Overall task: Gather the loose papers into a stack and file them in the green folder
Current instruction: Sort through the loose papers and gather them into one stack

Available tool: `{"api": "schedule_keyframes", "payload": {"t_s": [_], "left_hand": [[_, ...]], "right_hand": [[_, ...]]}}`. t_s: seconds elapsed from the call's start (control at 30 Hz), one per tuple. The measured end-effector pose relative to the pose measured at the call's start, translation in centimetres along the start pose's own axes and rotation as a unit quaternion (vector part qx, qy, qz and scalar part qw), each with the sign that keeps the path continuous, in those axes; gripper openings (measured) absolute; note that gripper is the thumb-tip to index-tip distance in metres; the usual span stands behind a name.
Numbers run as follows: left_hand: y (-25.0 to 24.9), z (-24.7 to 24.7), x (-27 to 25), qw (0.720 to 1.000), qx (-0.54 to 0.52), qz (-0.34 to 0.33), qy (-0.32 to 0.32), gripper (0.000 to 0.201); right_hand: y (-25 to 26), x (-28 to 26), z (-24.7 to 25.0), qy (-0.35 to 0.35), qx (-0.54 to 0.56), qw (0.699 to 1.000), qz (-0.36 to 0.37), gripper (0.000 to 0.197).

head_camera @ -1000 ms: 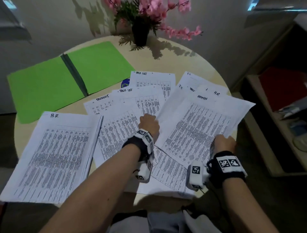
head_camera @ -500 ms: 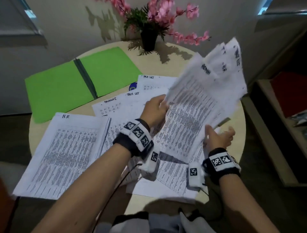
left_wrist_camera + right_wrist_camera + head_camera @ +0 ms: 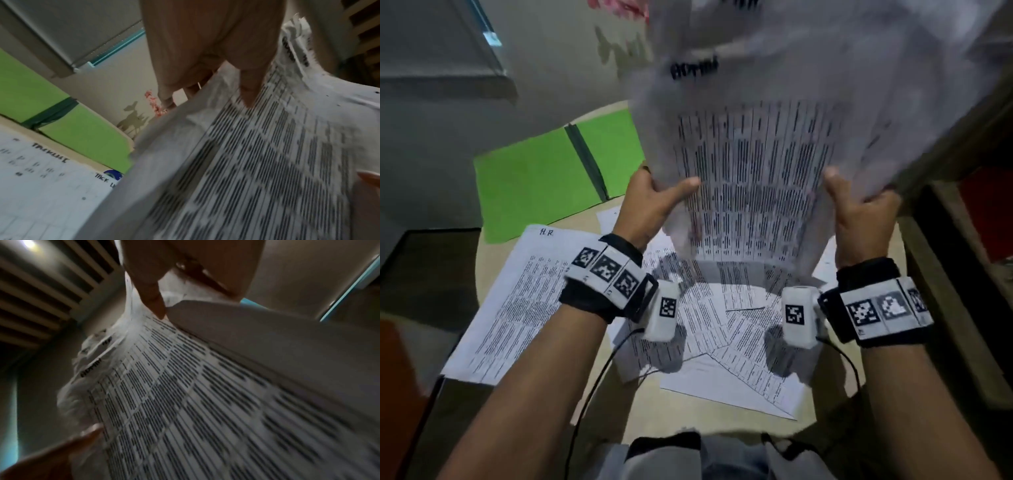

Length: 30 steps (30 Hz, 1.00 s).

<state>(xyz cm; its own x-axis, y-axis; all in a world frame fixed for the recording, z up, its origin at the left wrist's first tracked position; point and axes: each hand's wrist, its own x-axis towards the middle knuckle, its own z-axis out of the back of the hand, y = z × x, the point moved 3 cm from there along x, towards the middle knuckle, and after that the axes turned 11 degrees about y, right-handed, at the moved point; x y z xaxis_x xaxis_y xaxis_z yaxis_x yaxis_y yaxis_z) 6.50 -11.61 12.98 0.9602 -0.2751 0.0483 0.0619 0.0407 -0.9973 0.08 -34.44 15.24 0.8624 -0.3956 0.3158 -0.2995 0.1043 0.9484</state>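
I hold a bundle of printed papers [image 3: 756, 164] upright above the round table, its top sheet headed in black marker. My left hand [image 3: 654, 198] grips the bundle's left edge, thumb on the front. My right hand [image 3: 859, 205] grips the right edge the same way. The bundle [image 3: 257, 162] fills the left wrist view, and the same bundle [image 3: 205, 402] fills the right wrist view. The green folder [image 3: 537, 181] lies open and flat at the table's far left. More loose sheets [image 3: 715, 329] lie scattered under my wrists, and a neat pile marked H.R. [image 3: 517, 301] sits at the near left.
The round beige table [image 3: 681, 411] has its near edge just in front of my lap. A wooden shelf unit [image 3: 962, 274] stands close on the right. The raised papers hide the flower pot; only pink petals [image 3: 619, 7] show at the top.
Both hands have lifted the right-hand bundle off the table and swung it upright in front of the camera. It now hides the flower pot and the far sheets.
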Motion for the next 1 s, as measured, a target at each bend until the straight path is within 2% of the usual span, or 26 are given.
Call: {"api": "schedule_keyframes", "payload": {"t_s": [0.1, 0.27, 0.37, 0.47, 0.57, 0.67, 0.73, 0.8, 0.83, 0.93, 1.0], "left_hand": [[1.2, 0.7, -0.8, 0.999, -0.043, -0.015, -0.017, 0.027], [2.4, 0.5, -1.3, 0.999, -0.045, -0.003, 0.008, 0.027], [2.8, 0.7, -1.5, 0.999, -0.039, 0.016, 0.018, 0.036], [2.3, 1.9, -1.2, 0.998, 0.052, 0.041, 0.005, 0.006], [0.8, 4.3, -0.8, 0.992, 0.105, 0.044, -0.061, 0.021], [0.3, 9.4, -0.7, 0.979, 0.067, 0.076, -0.178, 0.024], [1.2, 13.5, -0.7, 0.964, 0.071, 0.102, -0.234, 0.027], [4.2, 18.0, -0.7, 0.941, 0.148, 0.175, -0.249, 0.042], [5.8, 20.0, -1.0, 0.930, 0.182, 0.212, -0.240, 0.045], [8.3, 22.6, -3.7, 0.891, 0.239, 0.345, -0.174, 0.027], [10.8, 23.8, -5.8, 0.842, 0.289, 0.444, -0.102, 0.033]], "right_hand": [[-0.8, -2.1, -0.8, 0.035, -0.004, 0.999, 0.004, 0.016], [-3.7, -4.1, -2.3, 0.071, -0.027, 0.990, -0.115, 0.023], [-1.6, -3.4, -3.2, 0.044, -0.024, 0.994, -0.100, 0.022], [0.9, -1.1, -4.2, -0.025, 0.088, 0.994, -0.064, 0.024], [0.7, 0.3, -6.9, 0.015, 0.100, 0.994, -0.034, 0.007], [-2.4, -1.3, -11.9, 0.123, -0.005, 0.985, -0.117, 0.017], [-4.9, -3.4, -15.5, 0.211, -0.078, 0.958, -0.181, 0.014], [-7.4, -5.9, -18.5, 0.317, -0.150, 0.904, -0.243, 0.012], [-8.4, -7.1, -19.7, 0.368, -0.177, 0.871, -0.273, 0.019], [-10.3, -10.6, -22.4, 0.489, -0.260, 0.767, -0.323, 0.039], [-11.2, -12.6, -23.3, 0.528, -0.327, 0.703, -0.346, 0.043]]}}
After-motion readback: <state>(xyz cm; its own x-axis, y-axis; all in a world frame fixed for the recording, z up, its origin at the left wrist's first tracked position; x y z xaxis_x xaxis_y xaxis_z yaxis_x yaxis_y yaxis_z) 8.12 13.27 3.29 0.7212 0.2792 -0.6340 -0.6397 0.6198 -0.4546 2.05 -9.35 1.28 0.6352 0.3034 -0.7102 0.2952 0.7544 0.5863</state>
